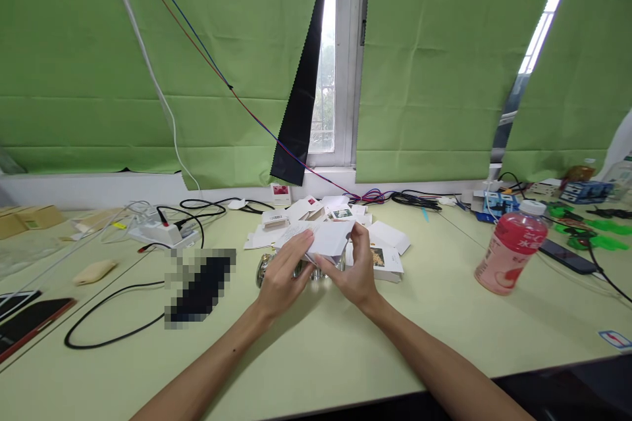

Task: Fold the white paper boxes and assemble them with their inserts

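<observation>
Both hands grip a small white cardboard box (330,238) above the middle of the table. My left hand (285,270) is closed on its left side, fingers over the top. Thumb below and fingers at the far right edge, my right hand (356,271) holds the other side. Behind and around lies a heap of white boxes and flattened cartons (301,210), some with small printed pictures. One white box with a picture (389,263) is just right of my right hand. Shiny metallic items (263,270) show partly beneath and beside my left hand; their kind is hard to make out.
A pink drink bottle (513,250) stands at right, near a dark phone (567,255) and green plastic pieces (597,233). To the left are a power strip (162,233), black cables (118,289), a pixelated dark object (202,286) and a red-edged device (32,325). Green blinds hang behind.
</observation>
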### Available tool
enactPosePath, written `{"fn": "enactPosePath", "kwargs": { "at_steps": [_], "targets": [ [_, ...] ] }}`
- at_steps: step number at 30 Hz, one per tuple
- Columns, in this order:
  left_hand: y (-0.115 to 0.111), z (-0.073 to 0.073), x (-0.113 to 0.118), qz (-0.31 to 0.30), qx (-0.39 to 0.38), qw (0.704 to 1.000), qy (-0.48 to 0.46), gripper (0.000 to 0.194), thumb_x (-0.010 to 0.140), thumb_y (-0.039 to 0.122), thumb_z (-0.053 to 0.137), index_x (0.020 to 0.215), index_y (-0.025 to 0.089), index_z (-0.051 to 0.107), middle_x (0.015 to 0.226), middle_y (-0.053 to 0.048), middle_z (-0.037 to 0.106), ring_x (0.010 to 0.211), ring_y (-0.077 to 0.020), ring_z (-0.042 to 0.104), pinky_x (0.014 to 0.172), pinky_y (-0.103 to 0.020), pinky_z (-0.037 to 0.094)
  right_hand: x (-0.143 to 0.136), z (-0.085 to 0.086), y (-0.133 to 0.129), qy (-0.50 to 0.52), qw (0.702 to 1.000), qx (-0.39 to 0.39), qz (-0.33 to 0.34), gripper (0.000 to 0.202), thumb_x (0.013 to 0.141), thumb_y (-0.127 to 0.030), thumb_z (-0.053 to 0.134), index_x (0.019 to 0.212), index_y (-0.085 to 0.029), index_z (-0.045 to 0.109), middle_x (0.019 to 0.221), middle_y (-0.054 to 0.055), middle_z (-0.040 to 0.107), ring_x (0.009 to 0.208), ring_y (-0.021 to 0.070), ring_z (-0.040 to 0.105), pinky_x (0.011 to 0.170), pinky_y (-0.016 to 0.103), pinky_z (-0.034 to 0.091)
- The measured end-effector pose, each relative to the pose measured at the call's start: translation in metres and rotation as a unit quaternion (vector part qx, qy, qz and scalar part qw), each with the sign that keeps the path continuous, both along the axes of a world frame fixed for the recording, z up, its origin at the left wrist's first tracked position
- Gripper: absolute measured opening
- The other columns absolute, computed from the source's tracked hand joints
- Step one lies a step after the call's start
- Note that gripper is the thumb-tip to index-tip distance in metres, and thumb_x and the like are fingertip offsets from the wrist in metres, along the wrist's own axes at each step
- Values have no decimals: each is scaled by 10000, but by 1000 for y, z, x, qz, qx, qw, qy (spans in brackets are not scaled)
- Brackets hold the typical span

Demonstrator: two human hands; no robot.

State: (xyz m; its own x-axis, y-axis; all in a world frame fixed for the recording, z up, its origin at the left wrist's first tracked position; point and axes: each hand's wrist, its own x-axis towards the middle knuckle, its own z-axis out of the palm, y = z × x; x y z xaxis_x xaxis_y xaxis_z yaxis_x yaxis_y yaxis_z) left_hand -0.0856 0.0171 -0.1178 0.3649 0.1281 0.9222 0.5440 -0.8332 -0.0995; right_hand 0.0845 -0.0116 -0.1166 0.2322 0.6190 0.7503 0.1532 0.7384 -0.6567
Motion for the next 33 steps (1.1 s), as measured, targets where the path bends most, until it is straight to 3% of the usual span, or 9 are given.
{"fn": "enactPosePath", "kwargs": {
  "at_steps": [23,29,33],
  "targets": [
    [-1,0,1,-6,9,1000,-6,589,916,92,643,1465,242,494,1316,-117,693,1206,-269,679,1037,-435,586,-2,-2,0,-14,1000,4,1,727,723,-309,845,1329,-212,457,1280,133,620,1194,276,612,1013,432,527],
    [0,-1,-1,-14,-1,1000,-13,577,901,70,651,1442,224,519,1307,-129,694,1216,-273,671,1043,-440,580,-2,1,-3,-29,999,5,-17,694,741,-341,828,1320,-204,471,1288,135,606,1197,277,605,1024,444,522],
    [0,-1,-1,-9,-5,1000,-16,579,904,71,646,1445,229,514,1302,-128,697,1217,-271,670,1039,-443,583,-2,5,-6,-44,997,15,-65,631,757,-373,799,1286,-193,506,1229,123,595,1158,279,586,1009,471,514]
  ]
}}
